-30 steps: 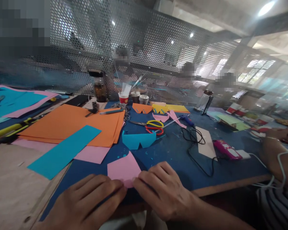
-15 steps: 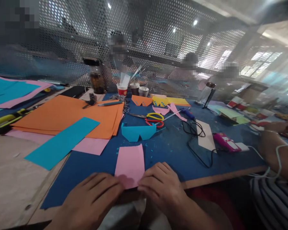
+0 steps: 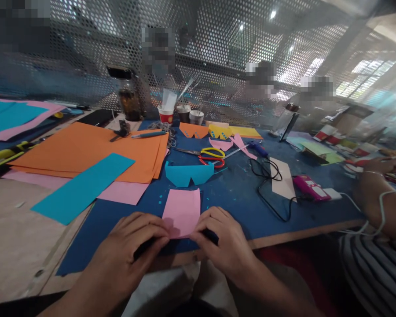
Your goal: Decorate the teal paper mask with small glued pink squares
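The person's left hand (image 3: 132,246) and right hand (image 3: 222,242) each had a bottom corner of the pink paper (image 3: 183,209) pinched between thumb and fingers, pretty much lower center of the frame. A blue notched cutout (image 3: 188,171) sat just above it, scissors (image 3: 199,153) mid-frame above that, orange sheets (image 3: 82,147) over at center left.

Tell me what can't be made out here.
Head view:
Underside of the pink sheet: hidden by the sheet itself.
Part of the orange sheets: covered by the blue strip.
Far-left blue sheet: cut off by the left edge.
Details behind the mesh panel: screened, blurred.
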Tool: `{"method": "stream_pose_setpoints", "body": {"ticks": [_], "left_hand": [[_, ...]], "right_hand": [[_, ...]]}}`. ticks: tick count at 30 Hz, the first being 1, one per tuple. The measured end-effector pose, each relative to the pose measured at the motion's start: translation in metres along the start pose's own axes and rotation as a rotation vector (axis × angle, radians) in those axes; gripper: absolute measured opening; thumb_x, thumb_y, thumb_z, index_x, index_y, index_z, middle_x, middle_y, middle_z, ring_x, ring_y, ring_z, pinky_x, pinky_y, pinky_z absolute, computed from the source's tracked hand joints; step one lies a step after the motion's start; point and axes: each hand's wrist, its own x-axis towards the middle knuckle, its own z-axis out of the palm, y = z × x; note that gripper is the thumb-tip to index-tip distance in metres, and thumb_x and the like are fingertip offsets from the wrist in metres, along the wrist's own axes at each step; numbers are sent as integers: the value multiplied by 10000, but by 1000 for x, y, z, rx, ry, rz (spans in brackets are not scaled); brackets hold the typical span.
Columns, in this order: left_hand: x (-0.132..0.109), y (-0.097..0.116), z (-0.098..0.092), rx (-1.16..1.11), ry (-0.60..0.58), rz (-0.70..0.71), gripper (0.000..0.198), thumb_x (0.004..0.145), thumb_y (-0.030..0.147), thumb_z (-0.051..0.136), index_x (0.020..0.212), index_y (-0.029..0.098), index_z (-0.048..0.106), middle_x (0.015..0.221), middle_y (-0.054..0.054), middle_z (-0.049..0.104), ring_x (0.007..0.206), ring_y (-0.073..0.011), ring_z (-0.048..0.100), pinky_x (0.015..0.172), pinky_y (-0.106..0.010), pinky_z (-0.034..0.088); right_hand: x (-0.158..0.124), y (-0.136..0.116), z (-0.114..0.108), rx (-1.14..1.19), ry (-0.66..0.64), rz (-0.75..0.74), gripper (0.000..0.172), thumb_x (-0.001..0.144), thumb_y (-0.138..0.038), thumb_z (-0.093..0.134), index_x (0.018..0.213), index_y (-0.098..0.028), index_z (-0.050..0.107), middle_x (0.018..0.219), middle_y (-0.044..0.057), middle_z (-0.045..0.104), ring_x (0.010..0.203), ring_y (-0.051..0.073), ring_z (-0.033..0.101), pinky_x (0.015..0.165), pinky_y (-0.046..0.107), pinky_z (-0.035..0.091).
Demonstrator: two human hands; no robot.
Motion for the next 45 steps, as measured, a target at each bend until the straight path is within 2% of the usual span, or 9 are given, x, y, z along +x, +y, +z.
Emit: {"method": "stream_pose_setpoints", "body": {"ticks": [6, 16, 25, 31, 37, 45], "left_hand": [[7, 3, -1, 15, 27, -131, 222, 920, 449, 633, 845, 253, 704, 1030, -54, 694, 1029, -284, 589, 887, -428, 448], [10, 9, -4, 32, 16, -143, 181, 939, 388, 604, 857, 246, 680, 1014, -41, 679, 1005, -266, 576, 897, -432, 414], [11, 10, -1, 94, 31, -131, 223, 940, 408, 596, 812, 228, 623, 999, -57, 665, 985, -284, 564, 854, -436, 408], [9, 11, 0, 133, 10, -128, 201, 941, 361, 592, 795, 224, 588, 1020, -63, 651, 986, -285, 547, 855, -438, 400], [8, 7, 4, 163, 56, -108, 180, 920, 312, 623, 775, 225, 563, 1007, -50, 636, 968, -269, 550, 845, -427, 407], [7, 6, 5, 168, 59, -91, 164, 917, 307, 622, 795, 230, 544, 998, -52, 637, 970, -273, 550, 858, -455, 425]], "right_hand": [[1, -1, 1, 12, 1, 46, 128, 890, -200, 732, 799, -205, 642, 878, -1, 665, 872, 185, 597, 823, 357, 435], [0, -8, 0, -51, 12, 47, 139, 850, -145, 694, 778, -208, 593, 906, 13, 651, 890, 199, 585, 836, 376, 430], [0, -9, 3, -98, 8, 60, 143, 843, -135, 676, 769, -199, 572, 925, 13, 632, 920, 201, 574, 840, 370, 403], [0, -9, 4, -111, 17, 67, 153, 835, -129, 675, 766, -200, 558, 921, 12, 621, 921, 200, 571, 836, 363, 396], [-1, -11, 4, -132, 16, 69, 149, 833, -116, 662, 777, -201, 553, 923, 16, 621, 935, 204, 577, 845, 364, 400], [0, -12, 7, -156, 24, 75, 149, 815, -102, 653, 775, -202, 551, 900, 17, 618, 925, 207, 578, 846, 367, 406]]}}
